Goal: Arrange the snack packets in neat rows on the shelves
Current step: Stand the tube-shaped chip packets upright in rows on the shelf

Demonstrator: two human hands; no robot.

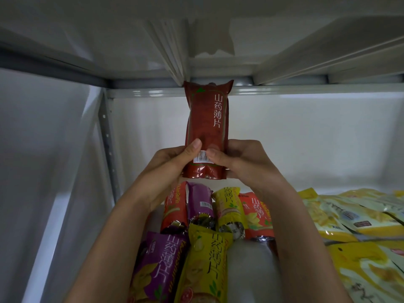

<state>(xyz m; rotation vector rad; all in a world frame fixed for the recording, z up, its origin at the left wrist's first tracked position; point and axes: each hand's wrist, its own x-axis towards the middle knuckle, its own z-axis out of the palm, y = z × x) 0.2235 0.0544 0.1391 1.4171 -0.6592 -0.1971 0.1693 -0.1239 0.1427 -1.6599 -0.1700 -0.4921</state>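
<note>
A dark red snack packet with white characters stands upright in the air, its top near the underside of the upper shelf. My left hand grips its lower left side, thumb on the front. My right hand grips its lower right side, thumb beside the barcode. Below the hands, tube-shaped packets lie on the white shelf: an orange one, a purple one, a yellow one and a red-orange one. Nearer to me lie a purple packet and a yellow packet.
A heap of flat yellow packets covers the shelf's right side. The grey metal upright stands at the left, the shelf crossbar runs above. A white wall is behind.
</note>
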